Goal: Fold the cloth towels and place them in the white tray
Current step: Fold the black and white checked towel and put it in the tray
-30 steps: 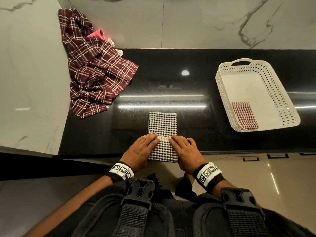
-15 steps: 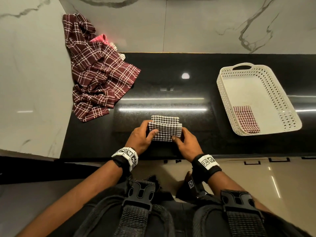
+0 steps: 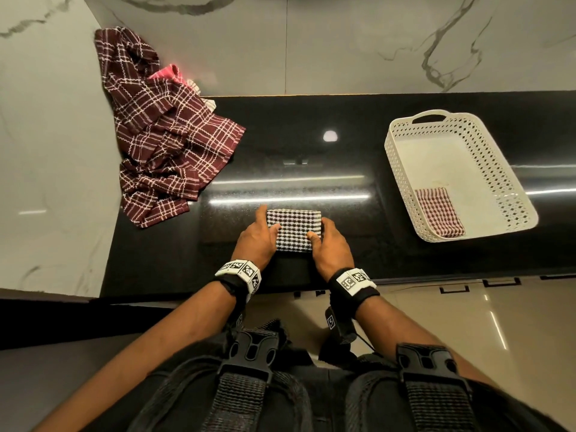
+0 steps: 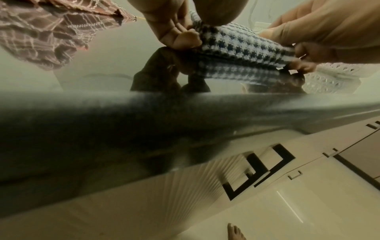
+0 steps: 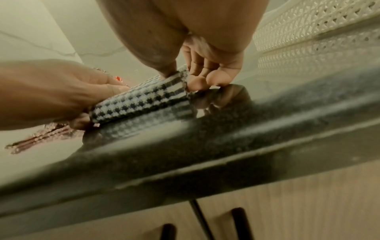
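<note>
Both hands are on the black-and-white checked towel (image 3: 293, 229) now, folded into a compact rectangle near the front edge of the black table (image 3: 311, 151). The left hand (image 3: 257, 241) takes the towel's left side: thumb across the top, fingers (image 4: 186, 39) curled in at the edge, a clear pinch in the left wrist view. The right hand (image 3: 332, 246) mirrors it on the right side, thumb on top, fingers (image 5: 198, 82) tucked down against the towel's end, tips at the glossy surface. From the wrist views the towel's near edge sits just off the table, with its reflection directly below (whether the far edge is lifted too, I cannot tell).

Over to the right, well apart from the hands, sits the white tray (image 3: 402, 182), perforated walls, handle cut-out at its far end. One folded red-and-white checked towel (image 3: 439, 212) already lies in its near left corner, flat on the floor of the tray.

Up at the far left, a heap of maroon plaid cloth (image 3: 165, 141) lies crumpled, partly on the table and partly up against the marble wall (image 3: 343, 42), with a bit of pink cloth (image 3: 166, 73) poking out near its top.

Marker bands wrap both wrists, and black harness straps with buckles fill the bottom of the head view. Below the table edge, pale cabinet fronts with dark handles show.
</note>
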